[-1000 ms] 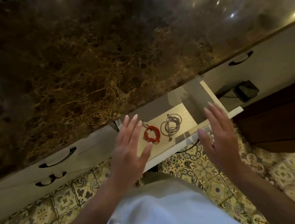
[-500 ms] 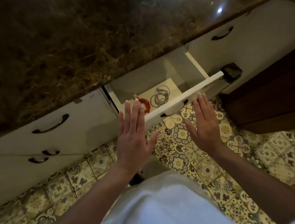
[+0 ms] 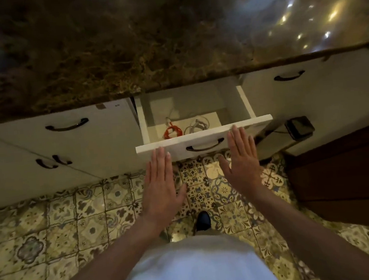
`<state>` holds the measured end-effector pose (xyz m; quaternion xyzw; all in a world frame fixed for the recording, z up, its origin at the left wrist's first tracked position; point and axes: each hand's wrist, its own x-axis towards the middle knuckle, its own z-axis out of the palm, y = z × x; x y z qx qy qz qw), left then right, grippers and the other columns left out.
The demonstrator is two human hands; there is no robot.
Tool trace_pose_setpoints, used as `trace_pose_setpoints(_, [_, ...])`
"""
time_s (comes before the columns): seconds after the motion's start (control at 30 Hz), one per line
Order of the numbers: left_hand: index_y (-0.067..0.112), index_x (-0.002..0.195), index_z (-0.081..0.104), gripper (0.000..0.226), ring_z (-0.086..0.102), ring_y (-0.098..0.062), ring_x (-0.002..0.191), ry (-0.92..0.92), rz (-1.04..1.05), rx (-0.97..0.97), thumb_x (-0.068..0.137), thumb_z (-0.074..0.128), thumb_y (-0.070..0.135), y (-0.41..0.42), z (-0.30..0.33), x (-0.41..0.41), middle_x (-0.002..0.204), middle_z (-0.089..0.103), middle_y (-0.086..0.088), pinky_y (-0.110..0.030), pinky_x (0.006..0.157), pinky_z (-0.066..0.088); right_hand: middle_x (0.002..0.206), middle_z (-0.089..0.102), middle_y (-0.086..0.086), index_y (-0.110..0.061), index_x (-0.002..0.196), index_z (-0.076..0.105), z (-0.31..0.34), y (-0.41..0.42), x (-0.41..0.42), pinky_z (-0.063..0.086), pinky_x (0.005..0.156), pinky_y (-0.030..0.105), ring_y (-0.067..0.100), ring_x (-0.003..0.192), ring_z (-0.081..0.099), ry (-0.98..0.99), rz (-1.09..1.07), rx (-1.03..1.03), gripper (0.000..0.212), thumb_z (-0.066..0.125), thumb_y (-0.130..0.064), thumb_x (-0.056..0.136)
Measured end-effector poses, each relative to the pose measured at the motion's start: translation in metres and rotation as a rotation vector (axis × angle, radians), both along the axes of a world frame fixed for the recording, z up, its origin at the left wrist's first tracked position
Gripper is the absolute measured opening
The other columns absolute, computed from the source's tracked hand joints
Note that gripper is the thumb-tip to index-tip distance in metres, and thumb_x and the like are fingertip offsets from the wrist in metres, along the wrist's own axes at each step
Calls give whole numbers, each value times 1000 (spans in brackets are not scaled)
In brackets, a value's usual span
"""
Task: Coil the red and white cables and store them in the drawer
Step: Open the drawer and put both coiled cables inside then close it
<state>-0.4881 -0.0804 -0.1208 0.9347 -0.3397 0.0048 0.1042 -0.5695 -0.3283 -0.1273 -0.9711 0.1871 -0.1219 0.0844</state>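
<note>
A person in a pale blue-white short-sleeved top (image 3: 196,269), forearms bare, no rings or watch visible on the left hand (image 3: 162,187) or right hand (image 3: 243,164); one dark shoe toe (image 3: 202,220) shows below.

Your left hand (image 3: 160,186) and right hand (image 3: 243,164) are flat, fingers spread, against the open drawer (image 3: 168,144) front; the red cable (image 3: 172,132) and white cable (image 3: 196,125) lie coiled inside.
</note>
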Motion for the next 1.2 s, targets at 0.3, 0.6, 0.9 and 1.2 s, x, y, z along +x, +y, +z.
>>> trace_pose_setpoints(0.3, [0, 163, -8, 102, -11, -33, 161, 162, 271, 3, 101, 47, 60, -45, -15, -7, 173, -12, -20, -50, 131, 9, 175, 3, 16, -1, 164, 9, -2, -29, 11, 13, 130, 54, 34, 162, 0, 37, 148, -2, 90, 58, -38, 98])
trace_pose_setpoints(0.6, [0, 163, -8, 109, -10, -35, 161, 102, 202, 43, 97, 62, 50, -67, -9, 28, 173, -11, -20, -46, 131, 3, 175, -5, 16, -4, 165, 6, -1, -53, 43, 4, 132, 46, 29, 162, -10, 83, 208, 61, 90, 56, -40, 99])
trace_pose_setpoints(0.9, [2, 162, -15, 110, -19, -32, 160, 131, 194, 49, 97, 63, 46, -84, -14, 69, 171, -23, -16, -45, 132, 0, 174, -10, 16, -7, 165, 0, 8, -66, 83, 5, 131, 45, 32, 161, -11, 127, 227, -1, 91, 55, -40, 100])
trace_pose_setpoints(1.2, [1, 162, -9, 102, -13, -34, 161, 103, 153, 61, 99, 61, 40, -96, -14, 115, 173, -13, -19, -48, 132, 6, 174, -2, 19, -4, 164, 15, 12, -84, 124, 17, 130, 50, 36, 161, -4, 167, 279, -54, 86, 61, -36, 98])
